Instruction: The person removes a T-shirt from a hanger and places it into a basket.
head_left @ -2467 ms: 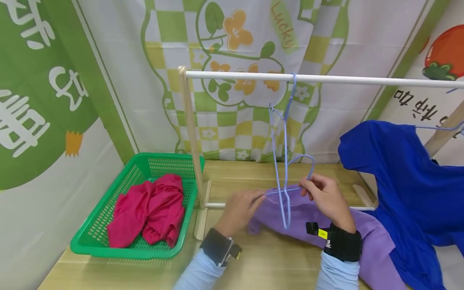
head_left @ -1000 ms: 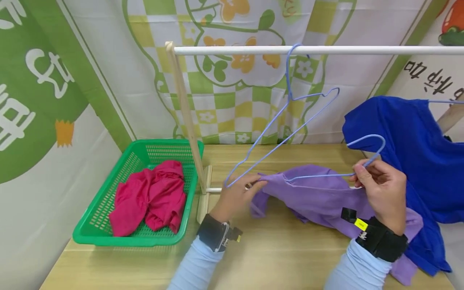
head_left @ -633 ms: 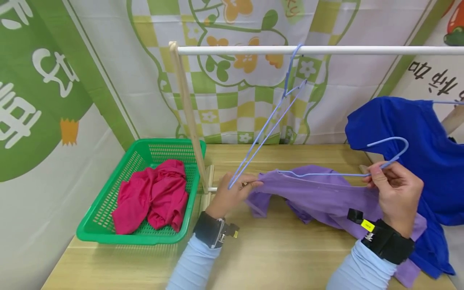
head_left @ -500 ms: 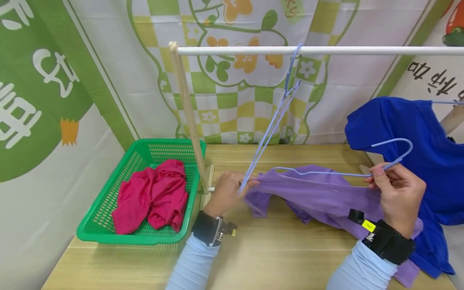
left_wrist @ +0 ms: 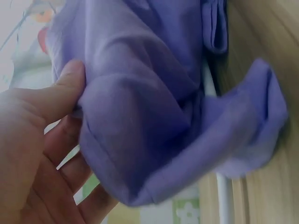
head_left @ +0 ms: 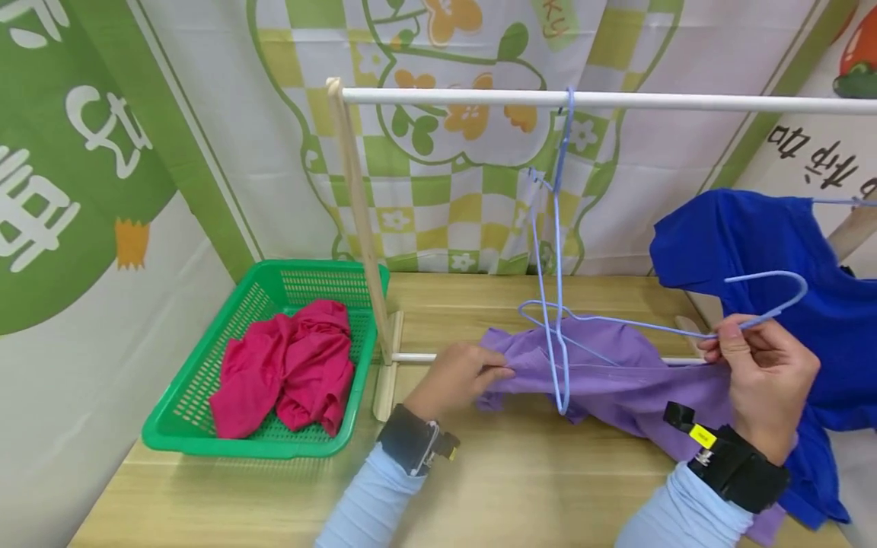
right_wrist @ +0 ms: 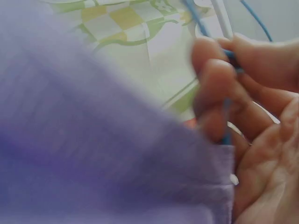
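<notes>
A: Far left, on the desk (head_left: 479, 487): green basket (head_left: 205, 426) with a crumpled red garment (head_left: 284, 365) inside. Just right of it, the wooden upright (head_left: 356, 213) of the clothes rail; its white bar (head_left: 685, 100) runs across to the right edge.

B: Left hand?

A: Left hand (head_left: 455, 378) is at the left end of the purple shirt (head_left: 617, 380), thumb and fingers pinching a fold of the fabric. The left wrist view confirms it: thumb on top of the cloth, fingers (left_wrist: 74, 179) curled under, so it is grasping the shirt (left_wrist: 154, 107).

B: And the shirt's position?

A: Spread over the desk in front of the rail's base, between the two hands, its right end running under the right forearm.

B: Hangers?

A: Two, both thin blue wire. An empty hanger (head_left: 553, 251) hangs from the bar, turned nearly edge-on, its lower end dangling just over the shirt. The second hanger (head_left: 651, 323) lies roughly level above the shirt, crossing the hanging one, hook end to the right.

B: Right hand?

A: Right hand (head_left: 767, 380) is clenched on the second hanger near its hook, wire pinched between thumb and fingertips. The right wrist view is blurred, but wire between the fingers (right_wrist: 210, 88) is discernible.

B: Far right?

A: A dark blue shirt (head_left: 774, 266) hangs behind the right hand.
</notes>
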The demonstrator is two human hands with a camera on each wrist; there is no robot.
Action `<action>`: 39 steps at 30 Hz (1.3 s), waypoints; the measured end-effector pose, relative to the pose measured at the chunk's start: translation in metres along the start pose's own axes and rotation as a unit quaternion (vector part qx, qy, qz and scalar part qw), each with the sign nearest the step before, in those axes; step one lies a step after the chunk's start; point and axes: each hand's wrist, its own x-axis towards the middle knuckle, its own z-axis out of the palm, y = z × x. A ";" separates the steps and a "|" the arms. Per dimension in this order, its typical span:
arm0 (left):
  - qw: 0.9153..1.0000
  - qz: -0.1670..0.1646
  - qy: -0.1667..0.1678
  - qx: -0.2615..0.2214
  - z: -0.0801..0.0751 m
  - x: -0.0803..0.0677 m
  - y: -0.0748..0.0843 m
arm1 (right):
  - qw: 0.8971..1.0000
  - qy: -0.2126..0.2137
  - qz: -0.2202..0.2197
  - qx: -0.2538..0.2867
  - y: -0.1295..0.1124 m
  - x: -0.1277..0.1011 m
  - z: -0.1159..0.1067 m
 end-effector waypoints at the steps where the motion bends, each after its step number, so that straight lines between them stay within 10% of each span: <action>1: 1.000 0.007 -0.002 0.006 0.002 0.000 0.002 | 1.000 -0.018 0.007 -0.012 -0.001 -0.001 0.002; 9: 0.999 0.036 -0.030 0.017 0.010 0.003 0.031 | 0.959 -0.163 0.037 -0.229 -0.007 -0.004 0.049; 16: 0.997 0.050 -0.064 0.002 0.020 0.004 0.037 | 0.947 -0.219 0.073 -0.223 0.006 -0.010 0.098; 30: 0.992 0.049 -0.110 0.034 0.037 0.004 0.036 | 0.970 -0.144 0.116 -0.156 0.010 -0.038 0.159; 39: 0.995 0.063 -0.082 -0.014 0.028 0.002 0.025 | 0.967 -0.129 0.124 -0.182 0.010 -0.030 0.144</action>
